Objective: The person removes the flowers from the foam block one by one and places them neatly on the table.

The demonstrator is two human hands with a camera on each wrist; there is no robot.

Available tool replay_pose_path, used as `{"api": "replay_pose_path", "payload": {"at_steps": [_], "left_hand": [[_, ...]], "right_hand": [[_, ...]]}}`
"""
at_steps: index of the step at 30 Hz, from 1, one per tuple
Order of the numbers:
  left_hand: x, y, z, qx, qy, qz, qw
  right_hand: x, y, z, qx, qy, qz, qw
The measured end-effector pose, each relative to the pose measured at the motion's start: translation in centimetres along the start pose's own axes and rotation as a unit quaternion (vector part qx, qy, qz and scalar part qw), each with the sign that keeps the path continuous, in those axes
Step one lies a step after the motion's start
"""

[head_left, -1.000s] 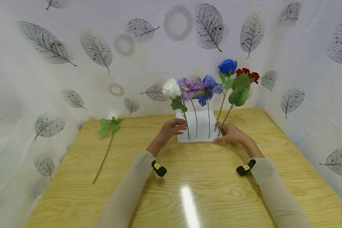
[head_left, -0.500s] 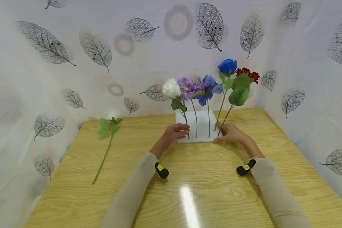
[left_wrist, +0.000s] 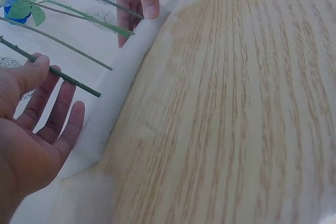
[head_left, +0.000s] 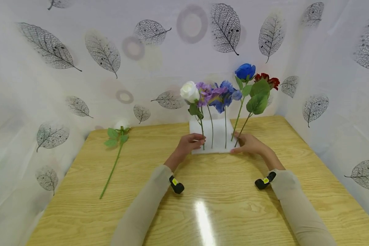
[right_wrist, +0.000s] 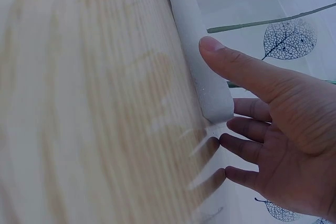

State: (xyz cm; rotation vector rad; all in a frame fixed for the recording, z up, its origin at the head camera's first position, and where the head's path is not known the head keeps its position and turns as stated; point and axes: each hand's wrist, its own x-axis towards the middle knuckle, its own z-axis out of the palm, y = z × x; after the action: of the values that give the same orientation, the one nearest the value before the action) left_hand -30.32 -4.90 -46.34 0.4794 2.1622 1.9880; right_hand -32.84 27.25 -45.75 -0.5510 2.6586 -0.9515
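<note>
My left hand [head_left: 189, 145] pinches the lower stem of a white rose [head_left: 190, 92] between thumb and forefinger. In the left wrist view that dark green stem [left_wrist: 63, 75] runs across the fingers, its lower end at the white foam block [left_wrist: 118, 85]. My right hand [head_left: 249, 143] grips the block's right end, thumb along the front and fingers by the side [right_wrist: 294, 119]. Also standing in the foam are a purple iris [head_left: 204, 94], a blue iris [head_left: 222, 97], a blue rose [head_left: 245, 71] and a dark red flower [head_left: 265, 80] with broad leaves.
A second white flower [head_left: 122, 123] lies at the left of the wooden table [head_left: 221, 218], its long green stem [head_left: 112, 171] pointing toward the front. Behind the table hangs a pale curtain [head_left: 160, 75] with a leaf print.
My left hand has moved right to the white rose's stem and taken hold of it. The rose's head has shifted right and slightly up. My right hand stays put.
</note>
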Motion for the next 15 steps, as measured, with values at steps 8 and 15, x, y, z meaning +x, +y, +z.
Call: {"api": "replay_pose_path", "payload": {"at_steps": [8,15], "left_hand": [[0.24,-0.66,0.16,-0.005,0.015,0.009,0.9998],[0.27,-0.84,0.33,-0.014,0.029,0.007,0.9995]], "right_hand": [[-0.16,-0.2,-0.04,0.01,0.001,-0.005,0.9999],[-0.15,-0.2,-0.04,0.013,0.001,-0.007,0.9999]]}}
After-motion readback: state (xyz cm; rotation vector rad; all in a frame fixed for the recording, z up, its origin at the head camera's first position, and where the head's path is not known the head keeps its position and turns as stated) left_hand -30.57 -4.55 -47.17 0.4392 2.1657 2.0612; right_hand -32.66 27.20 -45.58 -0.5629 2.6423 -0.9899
